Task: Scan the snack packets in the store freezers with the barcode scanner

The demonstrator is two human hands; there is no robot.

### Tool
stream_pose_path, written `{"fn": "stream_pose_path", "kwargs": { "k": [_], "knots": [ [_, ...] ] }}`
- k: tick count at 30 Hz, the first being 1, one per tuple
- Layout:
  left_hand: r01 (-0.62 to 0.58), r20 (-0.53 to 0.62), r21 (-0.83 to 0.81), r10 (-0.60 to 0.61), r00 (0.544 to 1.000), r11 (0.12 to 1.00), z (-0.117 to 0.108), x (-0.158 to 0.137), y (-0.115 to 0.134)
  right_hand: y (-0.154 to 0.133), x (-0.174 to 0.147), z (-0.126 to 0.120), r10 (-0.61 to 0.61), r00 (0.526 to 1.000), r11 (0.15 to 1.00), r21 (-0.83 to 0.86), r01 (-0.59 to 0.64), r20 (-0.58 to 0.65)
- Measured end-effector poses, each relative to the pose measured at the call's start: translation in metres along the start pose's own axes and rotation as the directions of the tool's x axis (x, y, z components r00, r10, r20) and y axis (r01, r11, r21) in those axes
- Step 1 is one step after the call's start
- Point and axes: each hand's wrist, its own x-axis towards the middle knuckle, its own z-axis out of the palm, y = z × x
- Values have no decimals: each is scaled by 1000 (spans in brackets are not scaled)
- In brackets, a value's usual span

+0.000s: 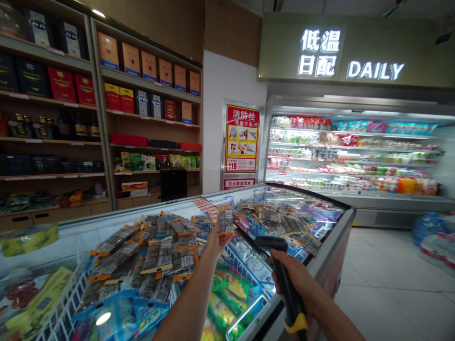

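My left hand [217, 240] is closed on a small snack packet [225, 220] with orange ends and a dark middle, held up above the chest freezer. My right hand [293, 270] is wrapped round the handle of a black and yellow barcode scanner [284, 277], its head level with the freezer's right side. Left of my left hand, a pile of similar packets [156, 251] lies over the freezer. A second pile of packets [273, 213] rests on the glass lid farther back, beyond the scanner.
The chest freezer [341, 241] holds green and yellow bags [231, 298] and white wire baskets [67, 296]. Shelves of boxed goods [144, 66] stand behind at left; a lit open cooler [355, 156] is at right. Wrapped water bottles [430, 229] sit on the tiled floor [377, 284].
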Motion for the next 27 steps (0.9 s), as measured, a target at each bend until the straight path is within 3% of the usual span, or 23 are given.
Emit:
{"fn": "stream_pose_path", "kwargs": {
  "k": [10, 18, 27],
  "knots": [
    [-10, -5, -5, 10, 1000, 1000, 2, -1, 0, -4, -2, 2, 61, 996, 995, 80, -66, 64],
    [0, -27, 19, 1, 1000, 1000, 4, -2, 1, -8, 0, -10, 61, 992, 994, 94, -51, -109],
    [-7, -29, -7, 7, 1000, 1000, 4, -2, 1, -5, -2, 1, 43, 999, 996, 85, -41, -20]
  ]
}}
